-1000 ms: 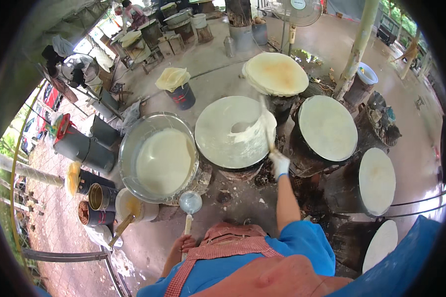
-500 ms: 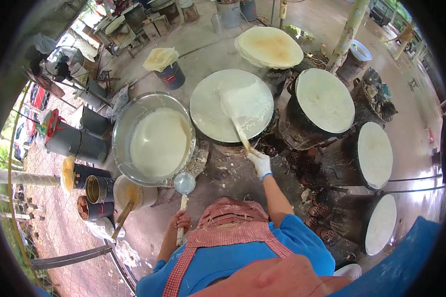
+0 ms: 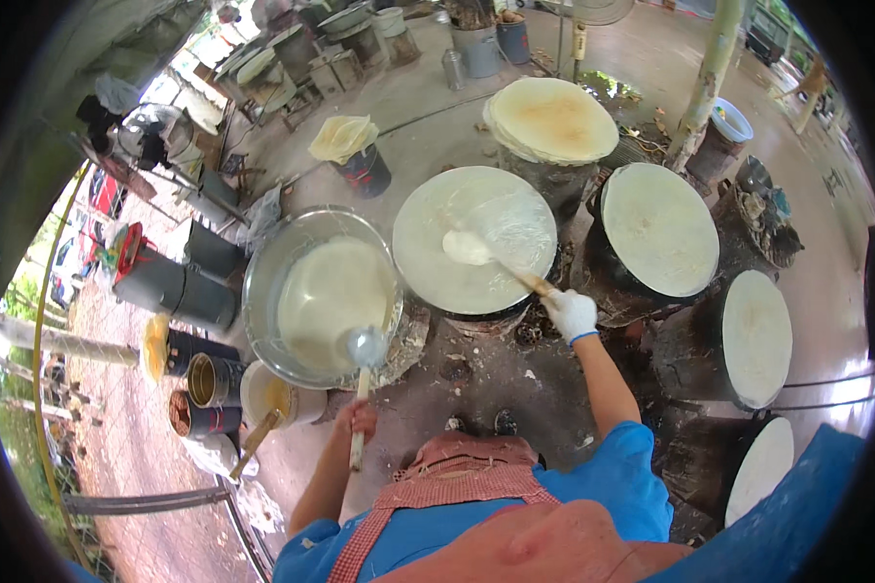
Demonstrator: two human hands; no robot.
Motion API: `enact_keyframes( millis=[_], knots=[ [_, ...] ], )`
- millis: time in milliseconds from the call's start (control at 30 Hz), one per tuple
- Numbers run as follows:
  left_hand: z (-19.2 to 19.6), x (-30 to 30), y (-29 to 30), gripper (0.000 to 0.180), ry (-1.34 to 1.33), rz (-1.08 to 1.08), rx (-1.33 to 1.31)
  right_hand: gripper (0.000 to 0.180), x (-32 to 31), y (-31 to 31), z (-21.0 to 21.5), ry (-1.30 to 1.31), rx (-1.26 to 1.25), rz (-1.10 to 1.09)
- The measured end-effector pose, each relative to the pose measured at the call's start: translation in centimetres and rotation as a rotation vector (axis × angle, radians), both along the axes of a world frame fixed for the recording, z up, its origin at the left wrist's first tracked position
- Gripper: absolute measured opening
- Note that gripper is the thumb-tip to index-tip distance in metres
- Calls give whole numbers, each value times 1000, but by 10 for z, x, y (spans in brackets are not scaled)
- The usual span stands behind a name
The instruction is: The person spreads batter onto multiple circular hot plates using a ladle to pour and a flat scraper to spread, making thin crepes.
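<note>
My right hand (image 3: 571,315), in a white glove, is closed round the wooden handle of a spreader (image 3: 517,278). The spreader's white-coated head rests on the batter over a round griddle (image 3: 437,204), where the wet layer shines on the far right side. Bare-skinned, my left hand (image 3: 357,420) grips the pale handle of a ladle (image 3: 365,348). Its metal bowl is over the near right edge of a wide metal basin (image 3: 262,325) holding creamy white batter (image 3: 326,287); I cannot tell whether it touches the batter.
Several more round griddles curve along the right, among them one coated white (image 3: 660,229). Beyond stands a stack of thin round sheets (image 3: 552,117). Buckets line the left, one pale bucket (image 3: 306,403) with a wooden stick (image 3: 253,447). A pole (image 3: 705,83) rises at far right.
My left hand has moved the ladle forward over the basin. My right hand has swung the spreader, so its head now lies nearer the griddle's middle. The whole view has shifted slightly.
</note>
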State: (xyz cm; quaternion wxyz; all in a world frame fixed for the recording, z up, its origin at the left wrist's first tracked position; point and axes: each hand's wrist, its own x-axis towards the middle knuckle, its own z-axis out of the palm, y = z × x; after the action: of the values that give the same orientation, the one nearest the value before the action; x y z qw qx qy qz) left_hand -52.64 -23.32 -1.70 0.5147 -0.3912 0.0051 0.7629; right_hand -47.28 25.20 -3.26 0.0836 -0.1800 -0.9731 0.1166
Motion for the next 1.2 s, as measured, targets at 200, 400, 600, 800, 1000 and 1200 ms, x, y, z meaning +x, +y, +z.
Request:
enact_keyframes(
  millis=[200, 400, 600, 800, 1000, 1200],
  knots=[
    [18, -72, 92, 34, 701, -221, -435, 28, 17, -18, -24, -21, -58, -120],
    [33, -89, 195, 15, 672, -87, -590, 25, 58, -21, -30, 57, 0, -340],
    [-2, -85, 252, 18, 596, -123, -502, 27, 53, -104, -47, -25, -97, -193],
    [37, -10, 148, 15, 844, -67, -373, 33, 77, -91, -30, 232, -114, 25],
    [52, -3, 98, 16, 263, 140, 84, 42, 51, -137, -7, 369, -587, 16],
    [33, -23, 14, 13, 253, 143, 328, 34, 4, -167, -2, 91, -1216, -154]
  ],
)
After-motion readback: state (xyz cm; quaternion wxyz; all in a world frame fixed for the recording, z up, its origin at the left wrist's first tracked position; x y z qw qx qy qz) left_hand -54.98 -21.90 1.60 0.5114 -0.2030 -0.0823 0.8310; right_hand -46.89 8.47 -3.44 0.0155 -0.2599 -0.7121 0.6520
